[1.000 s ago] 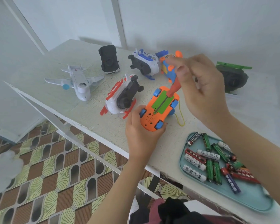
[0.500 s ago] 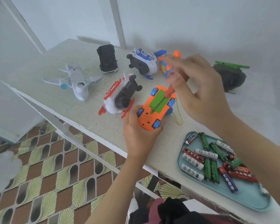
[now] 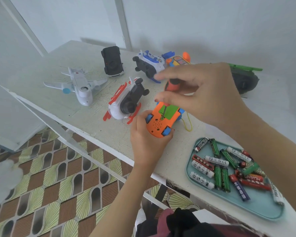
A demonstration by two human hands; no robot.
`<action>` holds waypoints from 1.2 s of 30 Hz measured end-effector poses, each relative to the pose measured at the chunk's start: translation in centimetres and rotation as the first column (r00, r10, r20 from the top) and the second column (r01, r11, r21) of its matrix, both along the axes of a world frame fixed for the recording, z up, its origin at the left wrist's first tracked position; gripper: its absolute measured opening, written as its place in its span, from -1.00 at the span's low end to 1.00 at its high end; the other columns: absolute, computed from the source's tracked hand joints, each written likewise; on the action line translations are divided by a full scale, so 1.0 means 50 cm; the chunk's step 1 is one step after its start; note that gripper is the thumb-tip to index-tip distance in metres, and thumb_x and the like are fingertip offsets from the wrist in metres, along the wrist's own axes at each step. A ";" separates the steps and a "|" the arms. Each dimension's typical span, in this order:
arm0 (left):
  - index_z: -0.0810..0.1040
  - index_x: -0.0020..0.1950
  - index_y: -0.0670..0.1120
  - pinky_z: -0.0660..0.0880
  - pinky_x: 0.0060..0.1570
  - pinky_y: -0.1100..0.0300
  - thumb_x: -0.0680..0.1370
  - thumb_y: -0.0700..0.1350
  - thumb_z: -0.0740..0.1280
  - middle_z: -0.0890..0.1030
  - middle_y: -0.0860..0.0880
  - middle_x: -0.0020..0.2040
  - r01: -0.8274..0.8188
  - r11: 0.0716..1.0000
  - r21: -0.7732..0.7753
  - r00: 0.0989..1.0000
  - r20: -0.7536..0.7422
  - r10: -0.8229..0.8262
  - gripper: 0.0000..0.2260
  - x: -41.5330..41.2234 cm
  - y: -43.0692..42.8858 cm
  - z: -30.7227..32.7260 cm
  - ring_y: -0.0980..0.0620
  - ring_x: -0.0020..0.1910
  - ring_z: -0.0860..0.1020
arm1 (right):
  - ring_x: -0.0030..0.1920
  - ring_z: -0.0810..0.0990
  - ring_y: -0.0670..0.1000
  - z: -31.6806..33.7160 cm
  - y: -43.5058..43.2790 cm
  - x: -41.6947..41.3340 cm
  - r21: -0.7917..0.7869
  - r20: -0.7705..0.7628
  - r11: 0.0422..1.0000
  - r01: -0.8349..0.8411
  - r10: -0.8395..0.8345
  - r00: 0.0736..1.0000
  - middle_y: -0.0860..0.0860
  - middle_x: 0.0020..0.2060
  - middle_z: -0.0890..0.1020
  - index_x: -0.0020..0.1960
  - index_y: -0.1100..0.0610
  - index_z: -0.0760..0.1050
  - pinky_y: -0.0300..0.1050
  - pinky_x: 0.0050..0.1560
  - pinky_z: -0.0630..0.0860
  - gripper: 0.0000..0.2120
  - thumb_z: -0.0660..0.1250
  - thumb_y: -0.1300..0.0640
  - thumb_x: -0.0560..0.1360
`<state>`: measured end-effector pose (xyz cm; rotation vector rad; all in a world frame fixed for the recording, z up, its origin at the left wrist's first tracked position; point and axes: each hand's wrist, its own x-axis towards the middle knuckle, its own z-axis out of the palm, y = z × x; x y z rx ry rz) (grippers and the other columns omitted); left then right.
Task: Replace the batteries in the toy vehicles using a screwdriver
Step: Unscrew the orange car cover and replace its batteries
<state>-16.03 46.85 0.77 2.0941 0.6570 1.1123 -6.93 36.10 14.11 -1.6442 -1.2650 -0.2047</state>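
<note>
An orange toy car [image 3: 158, 124] with blue wheels lies upside down on the white table [image 3: 85, 117], its green battery cover facing up. My left hand [image 3: 146, 139] grips the car's near end. My right hand [image 3: 203, 93] holds the orange-and-black handle of a screwdriver [image 3: 172, 85] between thumb and fingers. The thin shaft runs down from the handle, and its tip sits on the green cover at the screw.
Other toys lie on the table: a white plane [image 3: 79, 84], a black car [image 3: 112, 61], a white-and-red vehicle [image 3: 126, 101], a white-and-blue one [image 3: 149, 65], a dark green one [image 3: 244, 79]. A teal tray [image 3: 256, 205] with several batteries sits at the right front edge.
My right hand has turned on the screwdriver handle, fingers spreading further over it, and the handle now stands more upright above the cover. The left hand keeps its grip on the car.
</note>
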 end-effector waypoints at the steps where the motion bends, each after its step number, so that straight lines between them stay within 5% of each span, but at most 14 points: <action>1: 0.49 0.18 -0.10 0.33 -0.04 0.47 0.21 -0.11 0.63 0.41 0.18 -0.03 0.000 1.000 0.004 1.000 -0.002 0.000 -0.40 0.000 0.000 0.000 0.14 -0.01 0.42 | -0.36 0.56 0.01 -0.004 0.006 -0.001 0.028 0.089 0.997 0.069 -0.071 0.993 0.06 -0.37 0.60 -0.13 0.21 0.64 -0.04 -0.23 0.53 -0.80 0.49 0.07 0.40; 5: 0.49 0.18 -0.10 0.37 -0.06 0.42 0.21 -0.15 0.60 0.37 0.30 0.00 0.019 1.000 0.016 1.000 0.004 -0.019 -0.42 -0.001 -0.002 0.003 0.15 -0.01 0.42 | -0.37 0.54 0.09 -0.021 0.021 -0.006 0.071 0.248 0.972 0.224 -0.234 0.940 0.05 -0.41 0.54 -0.27 0.20 0.43 0.05 -0.35 0.48 -0.62 0.29 -0.09 0.54; 8: 0.47 0.18 -0.10 0.33 -0.09 0.49 0.22 -0.18 0.59 0.39 0.22 0.00 0.036 0.999 -0.007 0.999 0.000 -0.036 -0.43 -0.007 -0.005 0.005 0.26 -0.02 0.39 | -0.20 0.56 0.05 -0.030 0.013 0.001 -0.018 0.086 0.995 0.096 -0.094 0.992 0.00 -0.24 0.55 0.15 0.21 0.47 0.06 -0.14 0.50 -0.64 0.09 -0.02 0.59; 12: 0.47 0.14 -0.17 0.27 -0.06 0.56 0.20 -0.27 0.57 0.43 0.01 0.01 0.021 0.999 -0.025 1.000 0.012 -0.021 -0.44 -0.013 -0.006 0.003 0.34 0.02 0.35 | -0.03 0.59 0.17 -0.034 -0.003 0.007 0.028 -0.138 0.988 -0.150 0.153 0.979 0.17 -0.13 0.59 0.50 0.17 0.15 0.09 0.12 0.50 -0.56 0.02 0.20 0.62; 15: 0.46 0.15 -0.18 0.28 -0.05 0.55 0.19 -0.30 0.55 0.40 0.02 0.01 0.024 1.000 0.017 1.000 0.019 -0.025 -0.44 -0.020 -0.006 0.007 0.32 0.00 0.35 | 0.03 0.65 0.06 -0.030 -0.017 0.008 0.100 -0.242 0.979 -0.175 0.194 0.951 0.17 0.04 0.61 0.45 0.05 0.20 -0.05 0.13 0.57 -0.55 0.11 0.29 0.60; 21: 0.47 0.24 -0.17 0.33 -0.05 0.55 0.20 -0.27 0.54 0.41 0.06 0.06 0.032 0.995 0.089 0.999 -0.006 -0.032 -0.38 -0.030 0.006 0.035 0.31 -0.01 0.37 | -0.28 0.65 -0.13 -0.034 -0.038 0.024 0.178 -0.101 0.975 0.134 -0.117 0.988 -0.21 -0.35 0.59 0.05 0.03 0.53 -0.10 -0.14 0.59 -0.89 0.28 0.08 0.56; 23: 0.48 0.26 -0.12 0.30 -0.02 0.58 0.21 -0.24 0.55 0.46 0.07 0.09 0.038 0.995 0.088 0.999 -0.023 -0.036 -0.37 -0.033 0.011 0.046 0.43 0.06 0.37 | -0.09 0.65 -0.09 -0.040 -0.040 0.027 0.132 -0.156 0.980 0.146 -0.124 0.980 -0.32 -0.25 0.61 0.19 0.01 0.45 -0.09 0.05 0.55 -0.77 0.14 0.01 0.59; 25: 0.49 0.25 -0.11 0.27 -0.01 0.60 0.20 -0.24 0.56 0.50 0.06 0.10 0.047 0.993 0.104 0.998 -0.040 -0.043 -0.37 -0.037 0.015 0.056 0.49 0.07 0.35 | 0.18 0.58 0.00 -0.043 -0.043 0.033 0.127 -0.351 0.992 0.009 0.037 0.936 -0.28 -0.02 0.58 0.45 0.10 0.22 -0.09 0.22 0.48 -0.58 0.06 0.07 0.61; 28: 0.51 0.23 -0.14 0.27 -0.04 0.62 0.20 -0.27 0.58 0.53 0.03 0.11 0.060 0.989 0.135 0.996 -0.066 -0.052 -0.39 -0.043 0.017 0.066 0.52 0.07 0.35 | 0.15 0.61 -0.09 -0.033 -0.049 0.038 0.157 -0.510 0.983 -0.090 0.159 0.846 -0.05 0.15 0.53 0.52 0.12 0.04 -0.25 0.09 0.54 -0.51 0.06 0.29 0.63; 32: 0.52 0.23 -0.14 0.27 -0.04 0.62 0.20 -0.25 0.57 0.50 0.11 0.07 0.096 0.981 0.169 0.990 -0.122 -0.076 -0.40 -0.043 0.019 0.078 0.41 0.00 0.38 | -0.11 0.70 -0.01 -0.012 -0.056 0.043 0.165 -0.479 0.986 -0.035 0.111 0.871 0.00 -0.12 0.65 0.26 0.06 0.45 -0.11 -0.04 0.64 -0.67 0.19 0.27 0.54; 36: 0.52 0.23 -0.12 0.37 -0.13 0.54 0.22 -0.18 0.53 0.47 0.11 0.05 0.135 0.970 0.204 0.982 -0.159 -0.103 -0.42 -0.041 0.016 0.090 0.23 -0.06 0.39 | -0.19 0.71 0.01 -0.003 -0.053 0.045 0.135 -0.332 0.990 0.026 0.021 0.943 -0.04 -0.30 0.65 -0.03 0.11 0.55 -0.06 -0.11 0.65 -0.86 0.24 0.27 0.55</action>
